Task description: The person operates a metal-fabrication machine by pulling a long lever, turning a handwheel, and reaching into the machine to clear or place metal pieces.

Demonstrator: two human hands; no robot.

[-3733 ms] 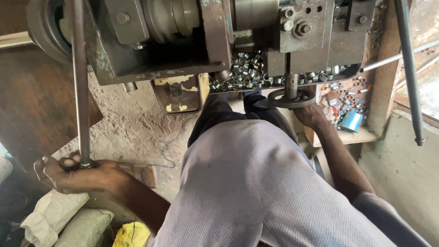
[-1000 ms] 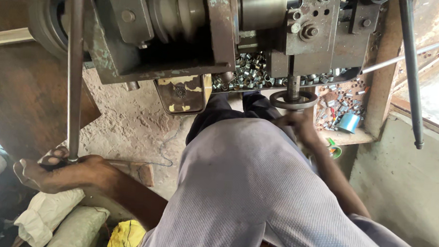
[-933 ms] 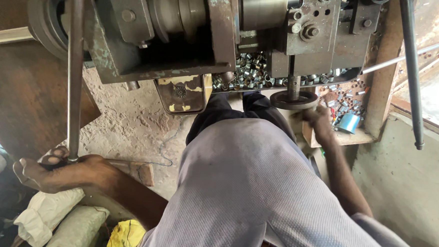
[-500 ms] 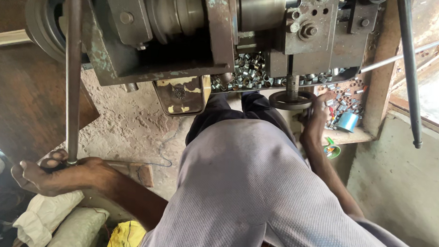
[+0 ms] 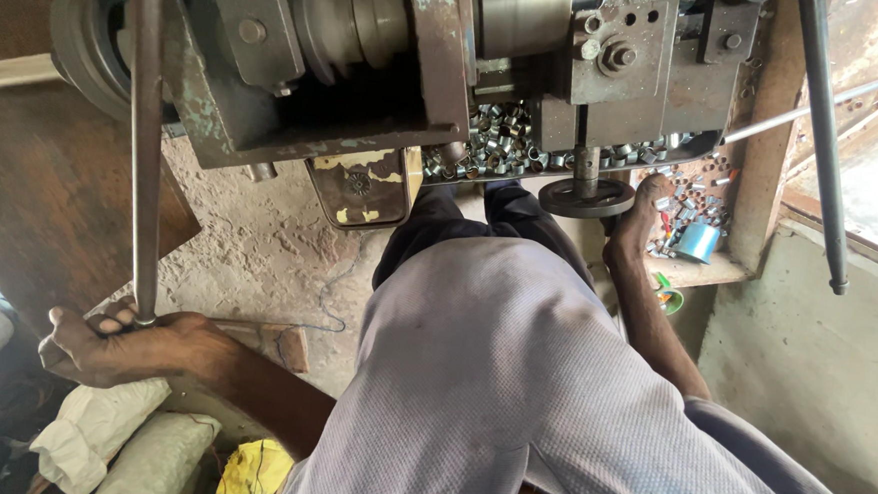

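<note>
My left hand (image 5: 118, 345) is closed around the lower end of a long steel lever rod (image 5: 144, 151) that rises to the grey machine (image 5: 388, 64). My right hand (image 5: 636, 222) rests against the rim of a small round handwheel (image 5: 587, 197) under the machine head, fingers wrapped at its right edge. A tray of several small shiny metal rings (image 5: 499, 145) sits just behind the wheel. My body in a grey shirt fills the lower middle of the view.
A second dark rod (image 5: 825, 147) hangs at the right beside a wooden post (image 5: 760, 134). A blue cylinder (image 5: 698, 241) lies on a shelf with loose metal parts. White sacks (image 5: 119, 436) and a yellow bag (image 5: 252, 473) lie on the dirt floor at lower left.
My right hand has shifted from below the handwheel up to its right edge. My left hand keeps its grip on the lever rod, which has barely moved.
</note>
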